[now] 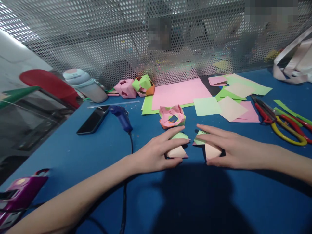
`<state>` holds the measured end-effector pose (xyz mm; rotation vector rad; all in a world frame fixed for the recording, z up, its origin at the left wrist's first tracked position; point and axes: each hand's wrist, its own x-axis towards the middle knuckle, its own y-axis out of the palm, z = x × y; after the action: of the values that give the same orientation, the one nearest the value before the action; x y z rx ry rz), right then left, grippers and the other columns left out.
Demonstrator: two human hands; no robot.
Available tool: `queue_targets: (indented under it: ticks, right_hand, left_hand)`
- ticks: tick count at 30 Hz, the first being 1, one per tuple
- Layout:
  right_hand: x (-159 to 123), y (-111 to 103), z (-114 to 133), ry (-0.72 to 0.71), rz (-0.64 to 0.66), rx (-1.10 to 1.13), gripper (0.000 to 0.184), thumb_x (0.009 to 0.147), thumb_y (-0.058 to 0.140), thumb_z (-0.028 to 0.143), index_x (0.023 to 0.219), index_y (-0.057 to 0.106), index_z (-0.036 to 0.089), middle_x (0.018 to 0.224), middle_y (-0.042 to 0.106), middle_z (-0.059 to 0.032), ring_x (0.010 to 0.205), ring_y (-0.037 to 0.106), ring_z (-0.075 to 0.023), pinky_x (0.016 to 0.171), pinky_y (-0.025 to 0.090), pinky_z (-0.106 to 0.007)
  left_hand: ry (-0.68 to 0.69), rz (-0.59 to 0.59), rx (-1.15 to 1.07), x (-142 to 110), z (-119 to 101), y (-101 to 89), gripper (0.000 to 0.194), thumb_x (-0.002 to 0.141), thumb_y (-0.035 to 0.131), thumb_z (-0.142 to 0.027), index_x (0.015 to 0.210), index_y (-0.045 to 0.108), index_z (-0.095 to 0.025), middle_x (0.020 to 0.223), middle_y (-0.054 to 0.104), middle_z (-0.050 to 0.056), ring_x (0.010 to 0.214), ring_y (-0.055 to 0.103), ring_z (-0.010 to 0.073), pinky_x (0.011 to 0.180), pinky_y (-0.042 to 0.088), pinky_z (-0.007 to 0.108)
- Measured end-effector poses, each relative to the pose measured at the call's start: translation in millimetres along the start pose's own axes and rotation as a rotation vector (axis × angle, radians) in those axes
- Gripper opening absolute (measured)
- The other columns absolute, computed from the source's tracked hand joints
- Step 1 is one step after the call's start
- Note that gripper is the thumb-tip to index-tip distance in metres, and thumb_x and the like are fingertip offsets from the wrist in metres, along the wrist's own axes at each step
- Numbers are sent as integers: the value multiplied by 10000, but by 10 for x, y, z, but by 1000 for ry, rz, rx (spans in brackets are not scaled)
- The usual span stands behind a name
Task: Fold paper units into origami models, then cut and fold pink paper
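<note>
My left hand [156, 151] lies low over the blue table, its fingers and thumb around a folded paper piece [177, 151] in pale green and cream. Facing it across a small gap, my right hand [231, 148] has its fingertips and thumb on a matching folded paper piece [212, 151]. Both pieces have small pinkish tips, and my fingers cover part of each. Just behind my left hand sits a ring of folded paper [172, 116], pink with some green and orange.
A blue glue gun [122, 117] trails its cable past my left forearm. Behind it lie a phone [94, 120] and a bottle [85, 85]. Paper sheets [179, 94] and two paper balls [126, 88] are at the back. Scissors [287, 135] and pliers lie right. A purple box [24, 191] is lower left.
</note>
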<state>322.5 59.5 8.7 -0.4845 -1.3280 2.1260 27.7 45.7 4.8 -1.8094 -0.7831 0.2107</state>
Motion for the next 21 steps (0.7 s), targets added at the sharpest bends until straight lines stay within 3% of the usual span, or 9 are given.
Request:
queue_targets:
  ticks: [5,10,16,21]
  right_hand:
    - [31,173,31,18,-142,49,630,904,591,530,1409,517,161,1600,325,-173,1477,321,-312,1147,385,-521]
    - [88,241,96,175,-270,39,683,879,587,544,1401,501,112,1549,407,-204,1436,385,-349,1129,389,-574]
    - [122,294,138,183,-321,-3,542,863,569,373,1356,545,149,1465,526,-159,1323,506,-362,1046,472,-589]
    - [104,280,128,150,-415,121,504,859,539,290,1348,550,167,1384,598,-141,1263,569,-318,1046,485,-539]
  left_hand:
    - [-94,-103,-158,7,-30,36,499,880,668,-261,1365,554,-228,1549,411,164,1448,386,309,1157,377,499]
    - [-164,-187,-243,-3,-50,103,509,873,691,-307,1358,555,-236,1514,457,153,1443,386,310,1175,348,513]
    - [-199,-244,-273,-23,-77,190,572,860,715,-289,1383,487,-250,1475,475,143,1406,429,287,1168,365,494]
    - [-207,-275,-264,-13,-124,199,582,852,723,-271,1372,463,-251,1373,532,129,1330,492,273,1127,415,487]
